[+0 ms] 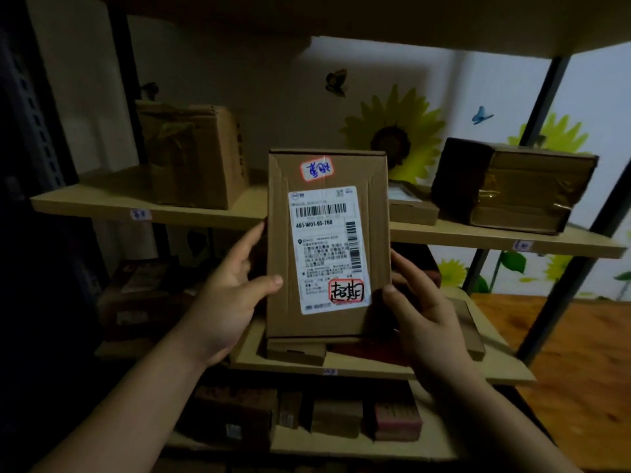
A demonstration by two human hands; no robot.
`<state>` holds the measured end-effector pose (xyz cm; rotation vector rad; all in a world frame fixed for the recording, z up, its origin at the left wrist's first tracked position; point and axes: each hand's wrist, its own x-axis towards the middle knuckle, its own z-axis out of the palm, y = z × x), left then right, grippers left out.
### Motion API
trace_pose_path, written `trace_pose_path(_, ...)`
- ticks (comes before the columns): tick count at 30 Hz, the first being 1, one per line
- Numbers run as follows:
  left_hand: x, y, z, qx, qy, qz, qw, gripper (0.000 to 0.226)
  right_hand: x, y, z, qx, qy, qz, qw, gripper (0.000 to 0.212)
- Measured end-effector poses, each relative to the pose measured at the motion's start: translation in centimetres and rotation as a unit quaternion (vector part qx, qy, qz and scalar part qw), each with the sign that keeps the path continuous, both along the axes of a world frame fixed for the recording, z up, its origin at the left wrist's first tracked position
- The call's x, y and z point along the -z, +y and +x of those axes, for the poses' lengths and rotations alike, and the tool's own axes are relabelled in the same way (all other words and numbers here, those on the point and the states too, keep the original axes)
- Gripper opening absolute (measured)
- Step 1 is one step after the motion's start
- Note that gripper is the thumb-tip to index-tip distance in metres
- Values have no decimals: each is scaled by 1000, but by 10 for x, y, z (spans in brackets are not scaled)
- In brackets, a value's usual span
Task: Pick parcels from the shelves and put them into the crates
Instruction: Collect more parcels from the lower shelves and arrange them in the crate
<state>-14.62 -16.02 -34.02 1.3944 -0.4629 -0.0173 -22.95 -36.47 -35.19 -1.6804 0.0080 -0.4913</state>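
Note:
A flat brown cardboard parcel (327,244) with a white shipping label and two red-edged handwritten stickers is held upright in front of the shelves, its label side facing me. My left hand (232,295) grips its lower left edge, thumb on the front. My right hand (420,308) grips its lower right edge, thumb on the front and fingers behind. No crate is in view.
The upper shelf (205,213) carries a tall cardboard box (194,155), a small flat box (413,206) and a taped dark-ended parcel (515,186). More parcels lie on the middle shelf (341,368) and the bottom shelf. A dark upright post (543,107) stands right; wooden floor beyond.

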Motion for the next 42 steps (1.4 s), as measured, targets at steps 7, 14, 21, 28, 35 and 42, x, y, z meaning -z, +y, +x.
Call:
trace_pose_path(7,48,-78,-43,91,6,109,990,85,36,-68,-61,110,2,-16,994,43)
trace_pose_path(14,102,-161,-103,258,30,130,957,84,74,-112,-182,271,55,-10,961,46)
trace_pose_path(21,132,-221,-197,309,44,154,937,81,91,-155,-299,241,181,-1,953,69)
trace_pose_path(28,171,-307,-295,255,112,188,942,76,150,-252,-380,242,238,-69,938,73)
trace_pose_path(35,220,-375,-380,168,195,182,949,50,185,-324,-424,156,305,-159,926,78)
trace_pose_path(42,244,-393,-393,178,156,277,931,73,213,-355,-418,33,345,-145,927,67)
